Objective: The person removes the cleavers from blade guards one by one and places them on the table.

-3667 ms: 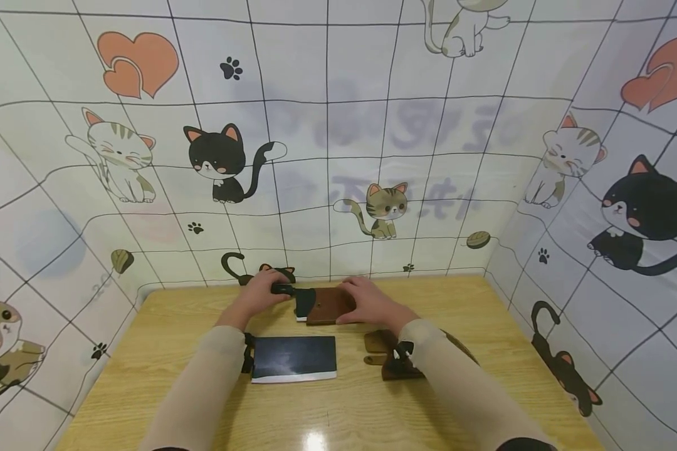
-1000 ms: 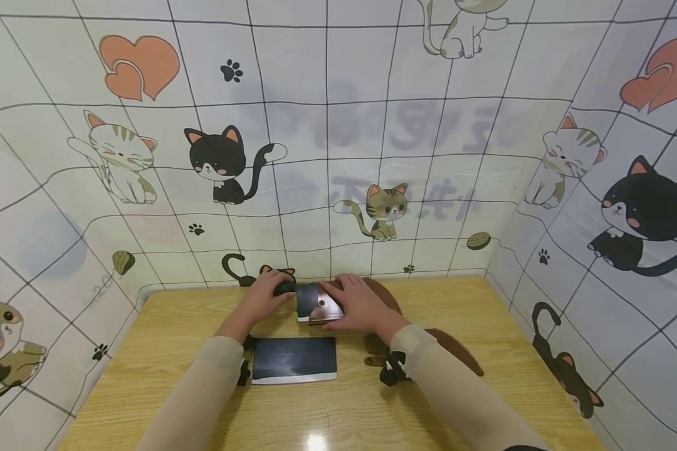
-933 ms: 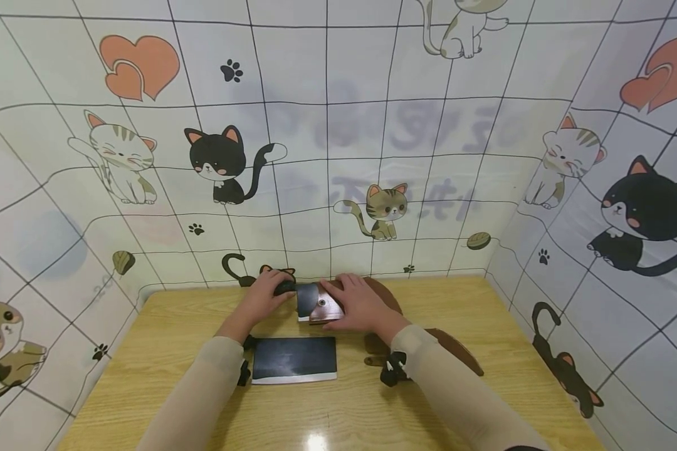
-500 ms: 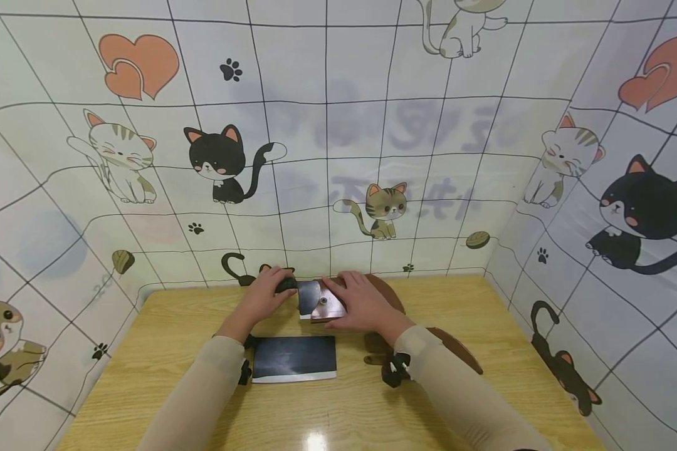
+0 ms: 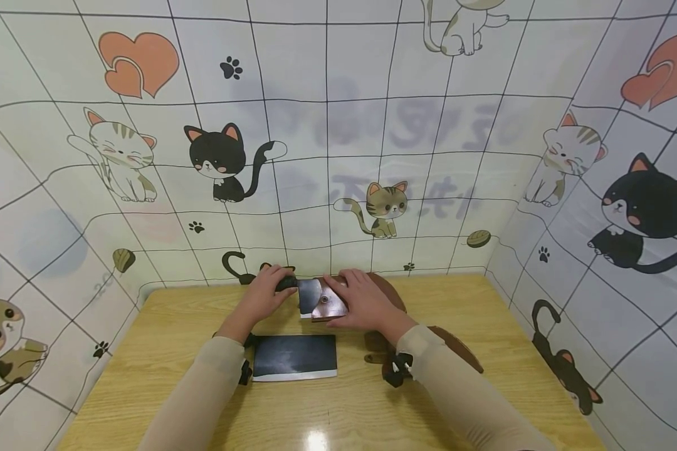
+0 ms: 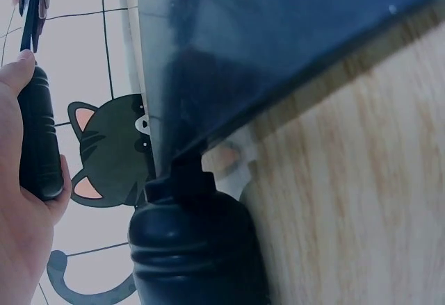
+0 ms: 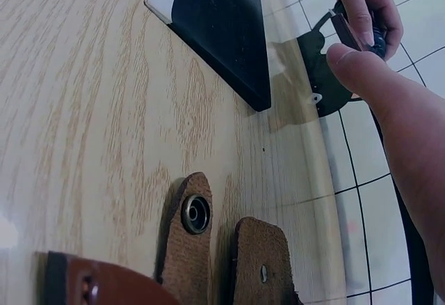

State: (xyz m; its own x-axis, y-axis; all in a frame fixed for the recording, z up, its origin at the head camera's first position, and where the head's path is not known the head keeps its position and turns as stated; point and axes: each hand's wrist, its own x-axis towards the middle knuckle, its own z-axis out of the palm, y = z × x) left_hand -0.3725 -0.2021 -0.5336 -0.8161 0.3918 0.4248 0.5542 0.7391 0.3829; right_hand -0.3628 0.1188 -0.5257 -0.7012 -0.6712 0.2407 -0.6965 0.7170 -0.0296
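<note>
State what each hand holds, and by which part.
Left hand: the far cleaver, by its black handle. Right hand: that cleaver's brown leather sheath, gripped just beside the snap.

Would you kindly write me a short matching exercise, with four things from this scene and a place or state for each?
1. Left hand
2. Right hand
3. Bare cleaver
4. Loose sheath

A. holding a brown sheath
B. partly hidden by the right sleeve
C. gripping a black handle
D. on the table, dark with a pale edge

Pairs: 1-C, 2-A, 3-D, 4-B
</note>
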